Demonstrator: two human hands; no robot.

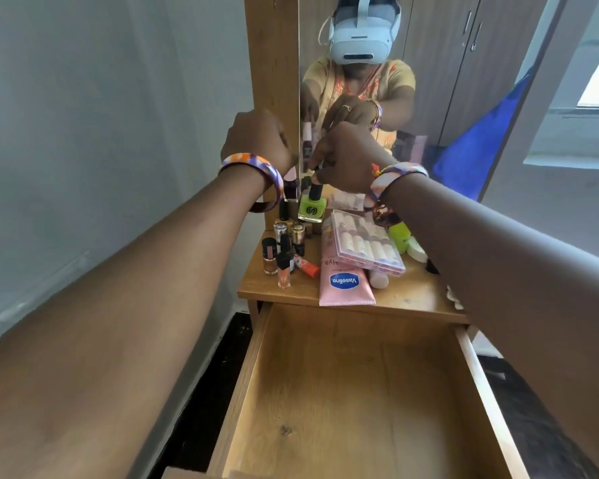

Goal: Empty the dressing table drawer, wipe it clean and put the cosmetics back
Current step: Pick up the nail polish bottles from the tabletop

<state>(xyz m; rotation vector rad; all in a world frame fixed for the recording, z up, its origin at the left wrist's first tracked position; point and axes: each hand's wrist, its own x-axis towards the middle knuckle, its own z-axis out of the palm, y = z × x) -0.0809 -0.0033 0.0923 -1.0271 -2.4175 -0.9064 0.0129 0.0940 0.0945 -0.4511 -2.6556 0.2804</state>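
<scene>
drawer emptied, wiping and refilling left

the drawer [353, 392] is pulled out and nothing is seen in it. the cosmetics are gathered on the tabletop [408, 295]: small bottles [284, 250], a pink vaseline tube [344, 283] and a pink case [369, 248]. a green nail polish bottle [312, 207] is pinched by its black cap by the right hand [346, 160]; a dark bottle [291, 188] is gripped by the left hand [256, 140], fingers curled. no cloth is seen, so whether wiping is done cannot be told; the putting back is judged still to come.
</scene>
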